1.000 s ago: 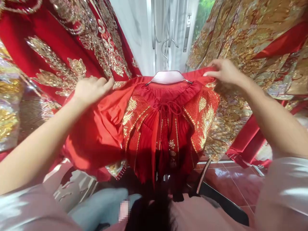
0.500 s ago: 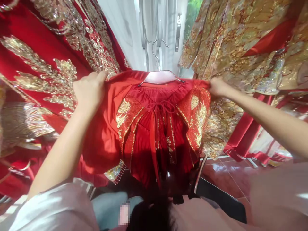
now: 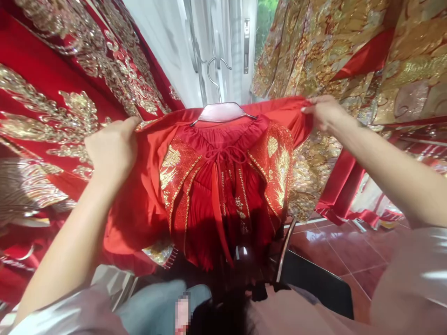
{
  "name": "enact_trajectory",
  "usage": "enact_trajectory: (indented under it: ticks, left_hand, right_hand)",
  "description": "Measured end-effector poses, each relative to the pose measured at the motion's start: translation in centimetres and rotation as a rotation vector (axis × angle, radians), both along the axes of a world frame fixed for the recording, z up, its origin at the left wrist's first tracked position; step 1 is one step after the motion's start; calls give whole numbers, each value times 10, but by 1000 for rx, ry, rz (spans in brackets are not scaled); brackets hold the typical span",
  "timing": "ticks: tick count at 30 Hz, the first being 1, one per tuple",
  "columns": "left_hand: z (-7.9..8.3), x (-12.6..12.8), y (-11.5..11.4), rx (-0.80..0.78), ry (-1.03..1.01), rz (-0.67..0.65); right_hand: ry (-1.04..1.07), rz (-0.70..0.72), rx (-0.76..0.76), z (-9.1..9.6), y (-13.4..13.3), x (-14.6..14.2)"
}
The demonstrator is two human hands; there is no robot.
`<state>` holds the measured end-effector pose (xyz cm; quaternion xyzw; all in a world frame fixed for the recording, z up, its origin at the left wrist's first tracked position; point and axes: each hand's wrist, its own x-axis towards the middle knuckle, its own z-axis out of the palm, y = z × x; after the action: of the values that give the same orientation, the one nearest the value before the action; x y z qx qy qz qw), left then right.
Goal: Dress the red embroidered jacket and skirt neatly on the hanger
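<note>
A red-orange garment [image 3: 139,218] with gold-embroidered panels is spread wide between my hands. My left hand [image 3: 113,146] is closed on its left shoulder. On the other side, my right hand [image 3: 328,111] pinches the stretched red cloth. Between them is a hanger [image 3: 223,111] with a pale middle and a wire hook, the hook standing upright and touching nothing visible. A gathered, pleated red piece [image 3: 202,200] with a tied cord hangs below the hanger, inside the spread garment. How the hanger sits within the cloth is partly hidden.
Red clothes with gold sequins [image 3: 77,111] hang at the left. Gold brocade clothes [image 3: 314,60] hang at the right. White curtains [image 3: 160,37] and a door frame with a lock [image 3: 246,46] are behind. A black chair seat [image 3: 314,279] stands low on the red tiled floor [image 3: 335,246].
My right hand has moved up and outward, pulling the right shoulder of the garment out past the hanger. My left hand has shifted left and slightly down. The view has turned a little.
</note>
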<state>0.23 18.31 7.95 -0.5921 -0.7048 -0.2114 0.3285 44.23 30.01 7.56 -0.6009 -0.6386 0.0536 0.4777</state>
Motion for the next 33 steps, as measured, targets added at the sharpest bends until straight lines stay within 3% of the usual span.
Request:
enact_trajectory:
  ticks: [4, 8, 11, 13, 15, 19, 21, 24, 27, 29, 31, 33]
  left_hand:
    - [-4, -4, -8, 15, -92, 10]
    - [-7, 1, -43, 12, -143, -75]
    - [-21, 30, -79, 14, -125, -165]
    - [-41, 64, -90, -164, -85, -183]
    - [-66, 105, -81, -297, -119, -244]
    - [-114, 163, -26, -350, -148, -347]
    - [-133, 166, -6, -324, -210, -373]
    - [-148, 140, -4, -298, -322, -493]
    - [-127, 99, -15, -113, -352, -533]
    - [-93, 72, -15, 77, -348, -391]
    - [-59, 48, -4, 86, -385, -332]
    - [-36, 30, 13, -90, -442, -440]
  right_hand:
    - [-288, -177, 32, 2, -25, -17]
    - [-484, -212, 105, 18, -74, -40]
    - [-608, -196, 210, 23, -117, -70]
    - [-738, -130, 179, 11, -137, -99]
    - [-831, -44, 106, -10, -144, -127]
    - [-867, 40, 14, -55, -128, -154]
    - [-812, 16, 78, -74, -121, -144]
    - [-668, -148, 226, -105, -121, -108]
    - [-466, -311, 248, -136, -118, -73]
    - [-340, -299, 167, -147, -112, -59]
    - [-246, -260, 49, -142, -110, -48]
    - [-189, -293, -47, -122, -119, -36]
